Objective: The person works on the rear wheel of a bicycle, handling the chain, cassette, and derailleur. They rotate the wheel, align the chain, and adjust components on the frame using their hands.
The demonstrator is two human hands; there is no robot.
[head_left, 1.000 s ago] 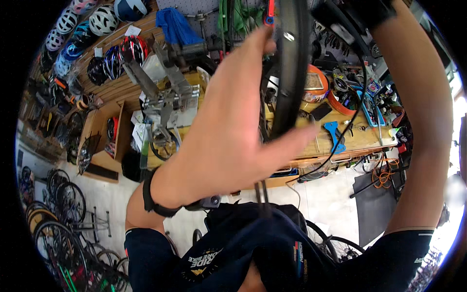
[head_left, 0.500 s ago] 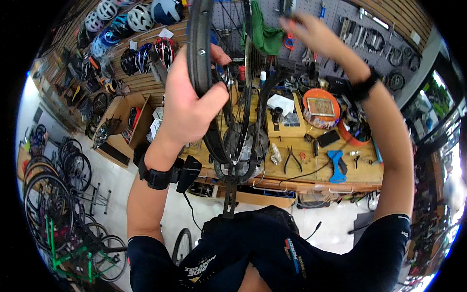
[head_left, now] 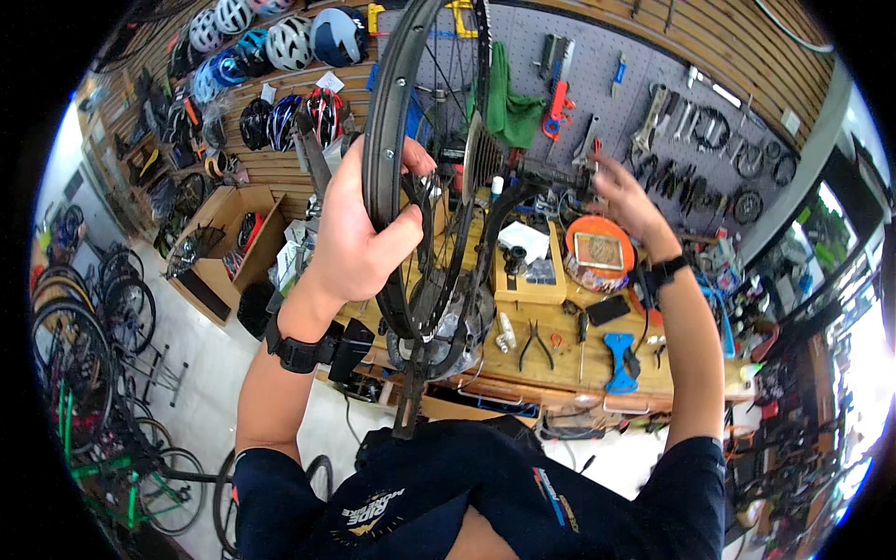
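A spoked bicycle wheel (head_left: pixel 385 140) stands upright above the near edge of the wooden workbench (head_left: pixel 551 381), a cassette (head_left: pixel 483 161) at its hub. The person's left hand (head_left: pixel 359 233) is clamped around its rim, thumb on the near side. The right hand (head_left: pixel 633 203) is raised, fingers extended and apart, near the pegboard (head_left: pixel 597 42); whether it touches anything cannot be told. Pliers (head_left: pixel 533 329), a screwdriver (head_left: pixel 582 329) and a smartphone (head_left: pixel 609 310) lie on the bench.
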